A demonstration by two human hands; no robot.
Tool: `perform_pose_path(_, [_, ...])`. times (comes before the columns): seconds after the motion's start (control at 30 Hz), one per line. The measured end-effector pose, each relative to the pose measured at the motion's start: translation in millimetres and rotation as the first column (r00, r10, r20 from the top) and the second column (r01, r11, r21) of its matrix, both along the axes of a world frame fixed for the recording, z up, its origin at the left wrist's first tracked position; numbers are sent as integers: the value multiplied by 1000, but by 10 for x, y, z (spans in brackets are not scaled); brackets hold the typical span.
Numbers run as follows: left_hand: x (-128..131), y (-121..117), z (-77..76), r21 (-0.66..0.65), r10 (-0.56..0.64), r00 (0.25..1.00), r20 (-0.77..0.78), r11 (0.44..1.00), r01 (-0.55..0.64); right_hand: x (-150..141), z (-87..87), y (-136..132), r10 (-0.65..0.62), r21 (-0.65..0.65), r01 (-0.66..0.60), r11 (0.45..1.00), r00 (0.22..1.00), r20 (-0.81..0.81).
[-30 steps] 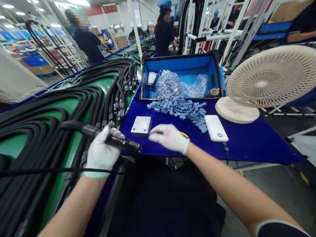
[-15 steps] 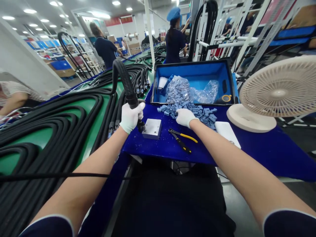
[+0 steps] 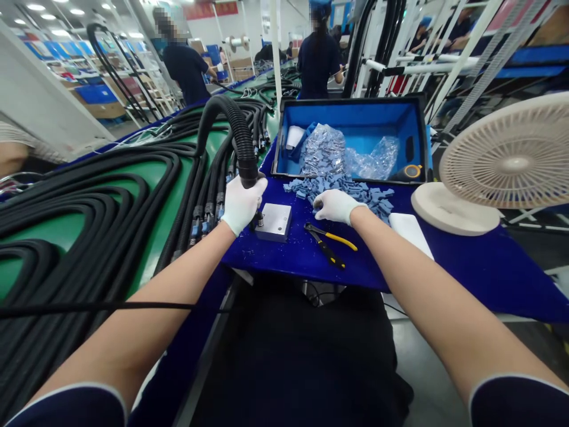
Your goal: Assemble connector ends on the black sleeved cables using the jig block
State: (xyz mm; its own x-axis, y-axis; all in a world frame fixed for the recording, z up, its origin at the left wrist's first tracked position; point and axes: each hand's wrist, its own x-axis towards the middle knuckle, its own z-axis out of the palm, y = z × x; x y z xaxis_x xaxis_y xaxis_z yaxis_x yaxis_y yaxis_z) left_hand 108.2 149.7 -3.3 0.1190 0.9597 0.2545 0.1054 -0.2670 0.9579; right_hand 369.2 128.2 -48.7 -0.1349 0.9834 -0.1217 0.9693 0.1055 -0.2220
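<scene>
Left grip point(image 3: 243, 204) clamped on a black ribbed hose point(image 3: 245, 148); right grip point(image 3: 318, 207), closure unclear, beside small blue plastic pieces point(image 3: 377, 200).

No writing is readable; the red banner point(image 3: 211, 9) is blurred.

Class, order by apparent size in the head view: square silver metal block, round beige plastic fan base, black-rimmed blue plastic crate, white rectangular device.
1. Blue crate
2. Beige fan base
3. Silver block and white device: too alike to rank; the right arm partly hides the device.
</scene>
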Motion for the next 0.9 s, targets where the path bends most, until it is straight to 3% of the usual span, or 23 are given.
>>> perform_pose_path(0.1, [-17, 7, -28, 86, 0, 999, 40, 996, -3, -96, -30, -13, -21, 12, 21, 1000, 999, 50])
perform_pose_path(0.33, [-50, 66, -79, 88, -32, 997, 66, 996, 26, -317, 32, -97, -24, 83, 20, 996, 999, 41])
perform_pose_path(0.43, [-71, 93, -97, 80, -64, 995, 70, 995, 59, -368, 153, -140, 45, 133, -23, 991, 985, -166])
perform_pose_path(0.5, [-82, 102, -102, 86, -85, 994, 66, 993, 79, -452, 214, -164, 90, 120, -40, 992, 887, -453])
perform_pose_path(0.57, [-88, 110, -106, 84, -93, 994, 56, 993, 88, -576, 238, -176, 102, 96, -48, 994, 702, -705])
perform_pose_path(0.63, [-92, 122, -112, 76, -87, 995, 48, 994, 83, -710, 226, -169, 131, 113, -67, 991, 571, -810])
perform_pose_path(0.67, [-94, 128, -116, 74, -88, 995, 45, 994, 85, -769, 211, -159, 158, 136, -80, 987, 542, -826])
perform_pose_path(0.73, [-99, 141, -123, 74, -100, 994, 43, 993, 96, -858, 178, -130, 206, 182, -100, 978, 560, -802])
perform_pose_path(0.9, [-111, 142, -117, 77, -106, 994, 30, 992, 103, -938, 134, -75, 237, 246, -100, 964, 743, -626])
